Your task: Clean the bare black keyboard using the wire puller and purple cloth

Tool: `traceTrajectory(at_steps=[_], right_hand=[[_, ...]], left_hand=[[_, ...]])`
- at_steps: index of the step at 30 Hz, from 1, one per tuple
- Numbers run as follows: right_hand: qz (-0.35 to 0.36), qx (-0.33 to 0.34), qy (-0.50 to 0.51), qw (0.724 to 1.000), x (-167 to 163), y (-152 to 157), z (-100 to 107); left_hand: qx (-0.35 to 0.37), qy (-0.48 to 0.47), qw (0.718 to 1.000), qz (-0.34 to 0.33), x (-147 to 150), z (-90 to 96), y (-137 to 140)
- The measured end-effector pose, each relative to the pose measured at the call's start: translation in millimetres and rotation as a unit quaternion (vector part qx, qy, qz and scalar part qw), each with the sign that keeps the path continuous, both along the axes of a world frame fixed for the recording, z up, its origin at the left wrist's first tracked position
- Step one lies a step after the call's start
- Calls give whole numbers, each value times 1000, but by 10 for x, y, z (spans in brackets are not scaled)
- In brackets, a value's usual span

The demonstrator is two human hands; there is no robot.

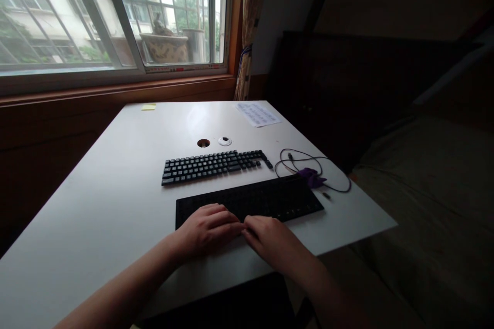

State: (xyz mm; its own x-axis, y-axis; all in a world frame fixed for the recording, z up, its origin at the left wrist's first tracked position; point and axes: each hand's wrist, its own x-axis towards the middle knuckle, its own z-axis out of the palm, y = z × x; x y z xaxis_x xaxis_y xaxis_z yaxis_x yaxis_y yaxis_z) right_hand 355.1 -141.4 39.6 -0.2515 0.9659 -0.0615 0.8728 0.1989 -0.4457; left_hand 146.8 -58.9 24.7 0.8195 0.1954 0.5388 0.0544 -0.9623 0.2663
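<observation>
Counter (116, 175): white, smooth, low gloss; daylight reflects as a soft bright patch towards the far edge. Keyboard base (247, 198): black, apparently plastic, largely matt. Keycaps (200, 167): dark plastic, dull finish. Cable (350, 183): smooth black sheathing; plastic or rubber cannot be determined. Purple item (312, 178): cloth-like, creased, matt. Sheet (258, 114): thin printed paper. Note (148, 107): yellow paper, matt. Sill (173, 85): reddish-brown wood, smooth, slight sheen. Curtain (249, 25): patterned cloth, folded texture.
</observation>
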Motion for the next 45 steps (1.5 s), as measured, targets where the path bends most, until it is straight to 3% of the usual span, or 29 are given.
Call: traceTrajectory(at_steps=[7, 13, 15, 18, 20, 24, 27, 31, 39, 43, 45], right_hand=[[-13, 15, 125, 992, 61, -107, 60], [-104, 40, 228, 967, 259, -284, 6], [-150, 25, 294, 944, 312, -357, -56], [-206, 8, 436, 876, 314, -437, -164], [-224, 36, 503, 834, 235, -463, -228], [-229, 72, 556, 795, -80, -482, -341], [-207, 58, 574, 790, -326, -486, -420], [-192, 57, 563, 802, -495, -446, -478], [-262, 127, 550, 783, -482, -253, -597], [-293, 177, 548, 763, -490, -190, -637], [-297, 182, 538, 768, -495, -182, -643]], left_hand=[[19, -13, 1000, 8, -49, 11, 48], [-8, 1, 998, 55, -92, 101, 95], [-42, -3, 998, 55, -76, 134, 76], [-90, -14, 994, 51, -45, 184, 16], [-118, -17, 992, 42, -50, 211, -39], [-182, -4, 983, 4, -180, 234, -167], [-212, 11, 977, -2, -350, 236, -242], [-188, 38, 981, 15, -630, 221, -205], [-77, 3, 986, 150, -1238, 15, 342], [-71, 5, 984, 163, -1313, -128, 472], [-70, 6, 987, 147, -1313, -202, 477]])
